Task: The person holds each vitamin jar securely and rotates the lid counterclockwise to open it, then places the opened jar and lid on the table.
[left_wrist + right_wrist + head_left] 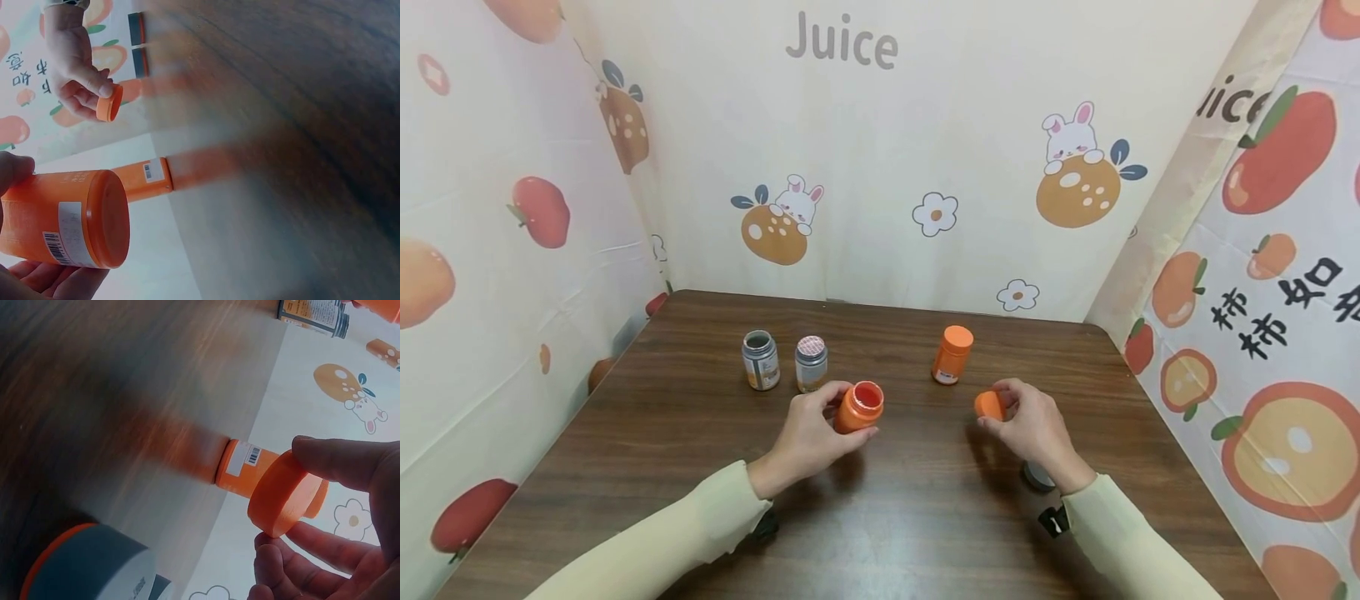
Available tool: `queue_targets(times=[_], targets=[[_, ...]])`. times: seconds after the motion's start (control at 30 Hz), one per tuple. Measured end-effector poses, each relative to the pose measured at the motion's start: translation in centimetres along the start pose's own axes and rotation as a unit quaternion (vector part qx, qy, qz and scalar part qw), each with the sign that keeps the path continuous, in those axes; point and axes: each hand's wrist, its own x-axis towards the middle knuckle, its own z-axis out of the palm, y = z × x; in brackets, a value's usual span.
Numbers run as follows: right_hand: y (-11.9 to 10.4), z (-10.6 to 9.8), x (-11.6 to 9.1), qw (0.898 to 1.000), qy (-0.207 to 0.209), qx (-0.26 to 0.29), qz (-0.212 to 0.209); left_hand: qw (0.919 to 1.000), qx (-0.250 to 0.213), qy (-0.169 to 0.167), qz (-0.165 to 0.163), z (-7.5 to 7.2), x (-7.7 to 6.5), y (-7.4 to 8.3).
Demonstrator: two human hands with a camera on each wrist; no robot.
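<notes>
My left hand (817, 433) grips an uncapped orange bottle (859, 408) above the table, its mouth tilted toward the head camera. In the left wrist view the bottle's base and barcode label face the camera. Over to the right, my right hand (1033, 421) pinches an orange cap (289, 494) between thumb and fingers, off the table and apart from the bottle. A second orange bottle (953, 357), with its cap on, stands upright farther back between the hands.
Two grey jars stand at back left: one jar (762, 362) has an open mouth, the other jar (811, 363) a patterned top. Grey lids (94, 565) lie on the wooden table (910, 517) by my right wrist. Printed curtains (880, 150) border the back and sides.
</notes>
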Motion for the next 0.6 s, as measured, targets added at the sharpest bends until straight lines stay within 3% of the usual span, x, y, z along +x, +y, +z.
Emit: queue_targets(times=[0.43, 0.6], targets=[[1.4, 0.1, 0.9, 0.999, -0.019, -0.039, 0.019, 0.9998, 0.000, 0.003, -0.021, -0.7, -0.3, 0.1], [1.8, 0.2, 1.2, 0.997, -0.020, -0.071, 0.007, 0.9999, 0.001, 0.003, -0.017, -0.7, -0.3, 0.1]])
